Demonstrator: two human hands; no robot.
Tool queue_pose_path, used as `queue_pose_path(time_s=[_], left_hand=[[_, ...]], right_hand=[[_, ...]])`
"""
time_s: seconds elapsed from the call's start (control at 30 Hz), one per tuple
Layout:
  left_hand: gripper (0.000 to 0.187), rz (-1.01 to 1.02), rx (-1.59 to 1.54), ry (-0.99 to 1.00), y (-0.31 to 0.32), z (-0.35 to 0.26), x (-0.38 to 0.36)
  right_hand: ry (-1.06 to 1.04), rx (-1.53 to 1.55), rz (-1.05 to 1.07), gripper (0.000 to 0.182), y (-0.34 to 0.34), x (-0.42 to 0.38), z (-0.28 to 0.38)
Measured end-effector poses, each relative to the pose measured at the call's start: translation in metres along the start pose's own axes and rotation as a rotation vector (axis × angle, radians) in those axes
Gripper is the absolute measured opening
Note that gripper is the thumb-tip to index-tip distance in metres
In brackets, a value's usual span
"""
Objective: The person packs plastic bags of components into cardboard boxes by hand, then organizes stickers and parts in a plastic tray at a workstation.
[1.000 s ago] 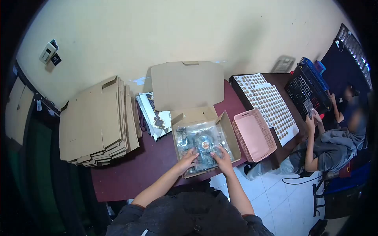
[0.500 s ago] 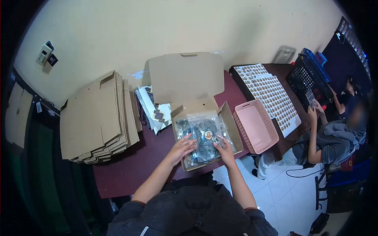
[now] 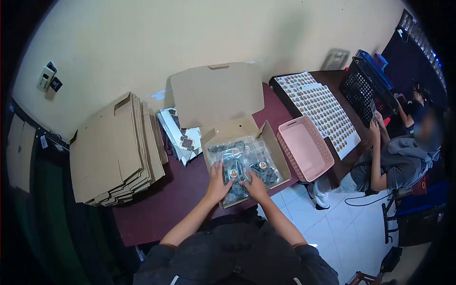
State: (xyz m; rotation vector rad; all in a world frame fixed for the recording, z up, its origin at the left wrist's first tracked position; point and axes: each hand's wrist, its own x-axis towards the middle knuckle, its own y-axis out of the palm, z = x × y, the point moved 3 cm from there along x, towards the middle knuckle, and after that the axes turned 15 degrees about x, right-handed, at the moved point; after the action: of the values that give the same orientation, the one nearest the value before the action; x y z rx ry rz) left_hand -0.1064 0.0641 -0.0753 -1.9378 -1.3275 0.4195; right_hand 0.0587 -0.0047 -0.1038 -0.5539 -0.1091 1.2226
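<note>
Cream wall (image 3: 156,38), white-tiled floor (image 3: 332,228)

Packing workshop: flat cartons (image 3: 114,149) stacked, a co-worker (image 3: 394,161) sorting.

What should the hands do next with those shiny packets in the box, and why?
Probably press the clear packets flat into the open cardboard box. The left hand and the right hand both lie on the packets at the box's near edge, and its lid stands open behind, so the packets likely need to sit level first.
</note>
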Motion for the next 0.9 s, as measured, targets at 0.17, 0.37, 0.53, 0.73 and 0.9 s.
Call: queue_pose_path(time_s=[0.17,0.37,0.53,0.73,0.9], left_hand=[[0.080,0.179,0.348,0.193,0.023,-0.002,0.015],[0.079,0.351,0.536,0.081,0.042,0.003,0.007],[0.074,0.279,0.564,0.044,0.047,0.008,0.004],[0.071,0.242,0.520,0.180,0.037,-0.013,0.002],[0.076,0.444,0.645,0.224,0.048,-0.006,0.000]], right_hand=[[-0.274,-0.066,-0.099,0.068,0.002,0.004,-0.005],[-0.339,-0.371,-0.106,0.061,0.008,-0.006,0.000],[-0.334,-0.223,-0.036,0.054,-0.003,0.004,0.006],[-0.395,-0.253,-0.173,0.057,-0.068,0.042,0.013],[-0.425,-0.182,-0.044,0.072,-0.051,0.052,-0.006]])
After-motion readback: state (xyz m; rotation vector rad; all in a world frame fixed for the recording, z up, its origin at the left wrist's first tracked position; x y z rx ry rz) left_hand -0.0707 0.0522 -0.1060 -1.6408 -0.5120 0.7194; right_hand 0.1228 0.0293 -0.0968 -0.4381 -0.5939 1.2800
